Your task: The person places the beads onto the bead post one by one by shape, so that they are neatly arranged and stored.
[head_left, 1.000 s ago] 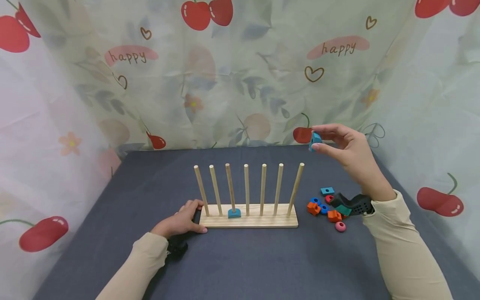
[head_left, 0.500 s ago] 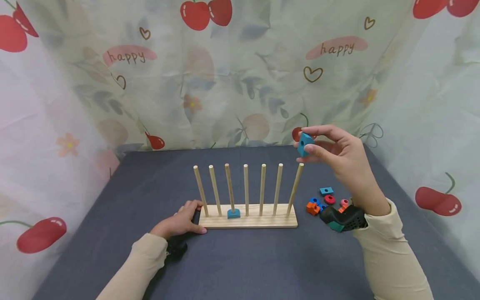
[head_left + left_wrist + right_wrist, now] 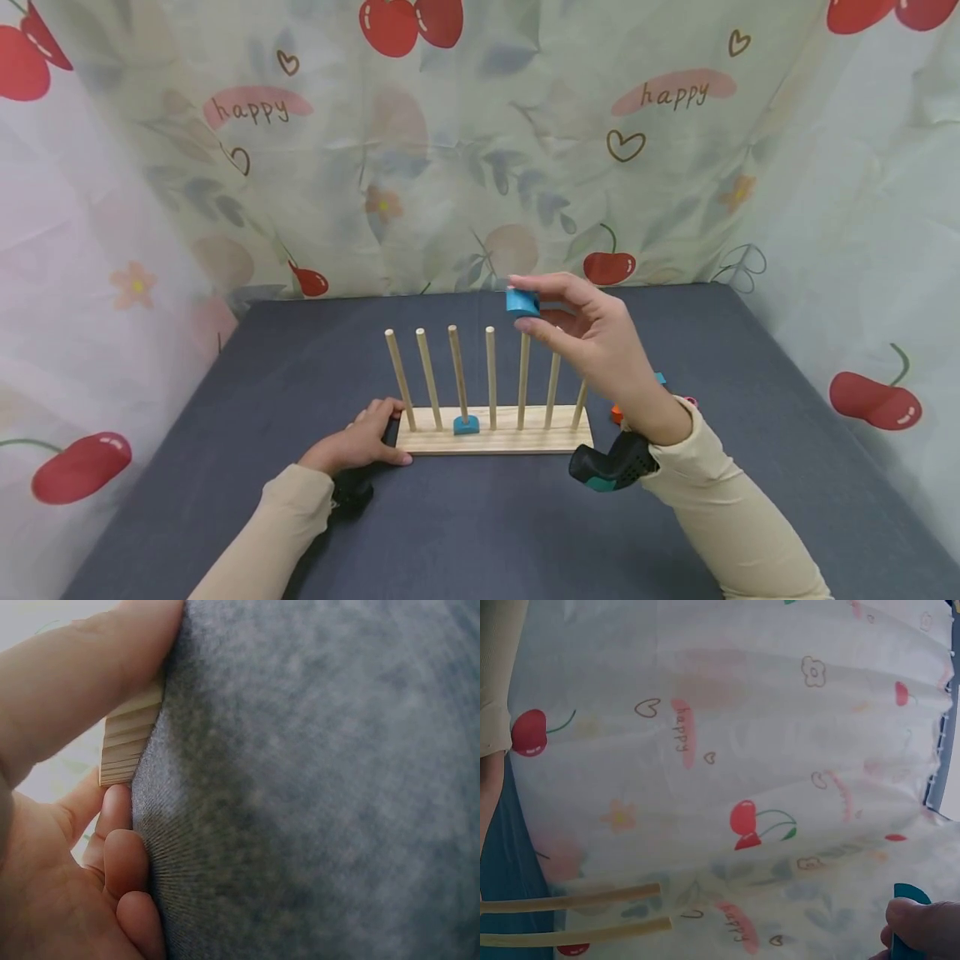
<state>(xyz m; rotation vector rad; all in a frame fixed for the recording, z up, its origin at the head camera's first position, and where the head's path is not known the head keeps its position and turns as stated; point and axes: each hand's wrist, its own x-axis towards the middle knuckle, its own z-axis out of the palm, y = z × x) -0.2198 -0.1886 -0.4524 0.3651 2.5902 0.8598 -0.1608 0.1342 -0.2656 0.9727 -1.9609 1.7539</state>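
Observation:
A wooden peg stand [image 3: 498, 444] with a row of several upright pegs stands mid-table. My left hand [image 3: 365, 436] grips its left end, thumb in front and fingers behind; the left wrist view shows the board's edge [image 3: 127, 746] between them. Over the stand, my right hand [image 3: 600, 337] pinches a blue half-round block [image 3: 522, 303] between thumb and fingers. The block is above the fifth peg from the left, apart from it as far as I can tell. A similar blue block [image 3: 467, 426] sits at the foot of the third peg.
Right of the stand, loose pieces are mostly hidden behind my right forearm; a bit of an orange piece [image 3: 617, 414] and a blue one [image 3: 660, 378] show. Patterned cloth [image 3: 450, 167] hangs behind and beside the dark-covered table [image 3: 480, 533].
My right hand has carried the blue block left and slightly down, from beyond the right end of the stand to over its pegs. The left hand stays put.

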